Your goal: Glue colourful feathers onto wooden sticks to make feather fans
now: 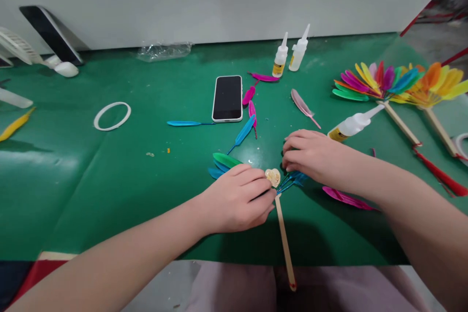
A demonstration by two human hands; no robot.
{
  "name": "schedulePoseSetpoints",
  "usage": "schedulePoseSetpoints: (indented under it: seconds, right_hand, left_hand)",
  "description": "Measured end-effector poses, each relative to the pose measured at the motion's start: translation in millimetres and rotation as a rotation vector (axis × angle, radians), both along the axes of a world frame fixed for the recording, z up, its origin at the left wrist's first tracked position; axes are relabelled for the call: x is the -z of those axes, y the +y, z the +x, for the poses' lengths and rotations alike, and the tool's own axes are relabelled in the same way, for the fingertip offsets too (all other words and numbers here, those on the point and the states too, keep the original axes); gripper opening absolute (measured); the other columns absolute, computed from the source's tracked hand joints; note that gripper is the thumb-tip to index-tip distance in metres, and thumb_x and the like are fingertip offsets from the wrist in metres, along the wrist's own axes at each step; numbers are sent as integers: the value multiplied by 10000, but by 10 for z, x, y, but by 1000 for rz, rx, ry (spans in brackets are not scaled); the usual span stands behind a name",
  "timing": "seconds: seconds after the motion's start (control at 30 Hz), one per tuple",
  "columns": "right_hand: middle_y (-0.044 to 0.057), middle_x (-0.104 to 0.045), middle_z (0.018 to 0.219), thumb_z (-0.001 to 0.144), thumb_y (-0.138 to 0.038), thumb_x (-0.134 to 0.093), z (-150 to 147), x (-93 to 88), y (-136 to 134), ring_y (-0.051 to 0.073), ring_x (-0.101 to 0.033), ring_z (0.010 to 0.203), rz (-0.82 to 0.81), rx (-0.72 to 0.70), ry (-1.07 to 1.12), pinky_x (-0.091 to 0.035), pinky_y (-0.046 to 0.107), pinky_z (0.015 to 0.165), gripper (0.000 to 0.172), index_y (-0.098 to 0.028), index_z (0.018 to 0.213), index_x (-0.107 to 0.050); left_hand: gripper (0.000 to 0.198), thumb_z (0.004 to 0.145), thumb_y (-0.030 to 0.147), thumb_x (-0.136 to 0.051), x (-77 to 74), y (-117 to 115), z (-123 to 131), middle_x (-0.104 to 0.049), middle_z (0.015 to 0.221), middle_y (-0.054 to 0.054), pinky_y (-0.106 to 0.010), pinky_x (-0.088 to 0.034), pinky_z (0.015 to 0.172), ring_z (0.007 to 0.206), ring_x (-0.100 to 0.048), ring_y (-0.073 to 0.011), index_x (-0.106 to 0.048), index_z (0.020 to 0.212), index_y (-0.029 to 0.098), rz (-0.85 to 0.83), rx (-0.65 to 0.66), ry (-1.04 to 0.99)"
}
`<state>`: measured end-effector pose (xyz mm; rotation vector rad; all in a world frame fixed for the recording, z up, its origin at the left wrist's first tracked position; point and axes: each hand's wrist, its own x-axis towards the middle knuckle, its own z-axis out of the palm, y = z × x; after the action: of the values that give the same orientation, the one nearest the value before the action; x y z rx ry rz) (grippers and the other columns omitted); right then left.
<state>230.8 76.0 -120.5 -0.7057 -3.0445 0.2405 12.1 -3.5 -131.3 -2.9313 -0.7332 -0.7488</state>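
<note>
An unfinished-looking feather fan lies at the table's front edge, its wooden stick [284,241] reaching over the edge. My left hand [243,197] is closed at the top of the stick, its fingertips by a pale, glossy heart-shaped piece [273,177]. From under that hand a green feather [225,160] and blue ones stick out to the left. My right hand [310,153] has curled fingers at the blue feathers [298,178] on the fan's right side; its fingertips are partly hidden. Just beyond this hand a glue bottle [351,126] leans on its side.
A phone [227,98] lies mid-table among loose magenta and blue feathers [244,131]. Two glue bottles [280,58] stand behind. At right lie two colourful feather fans [397,83] with red tassels. A white ring [112,116], a small fan [22,46] and plastic wrap [164,51] are leftward.
</note>
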Motion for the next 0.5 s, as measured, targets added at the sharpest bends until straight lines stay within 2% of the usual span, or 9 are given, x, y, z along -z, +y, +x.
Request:
schedulePoseSetpoints:
  seconds: [0.2, 0.37, 0.5]
  right_hand:
    - [57, -587, 931, 878, -226, -459, 18, 48, -47, 214, -480, 1013, -62, 17, 46, -370, 400, 878, 182, -204, 817, -629]
    - [35, -589, 885, 855, -231, -497, 28, 135, -47, 206, -491, 985, -72, 1, 129, -380, 379, 850, 157, -212, 757, -618]
    - [26, -591, 866, 841, -208, -509, 15, 110, -74, 193, -498, 948, -93, 17, 136, -390, 362, 830, 139, -212, 741, -606]
  left_hand:
    - [166, 800, 198, -554, 30, -1, 9, -671, 857, -48, -321, -476, 701, 845, -599, -180, -624, 937, 134, -18, -7, -10]
    - [161, 817, 200, -524, 13, 11, 29, -671, 826, -44, -320, -471, 685, 816, -600, -174, -625, 917, 123, -37, -19, -8]
    - [157, 822, 204, -517, 14, 21, 36, -668, 806, -38, -324, -464, 682, 809, -600, -176, -628, 902, 127, -67, -23, 11]
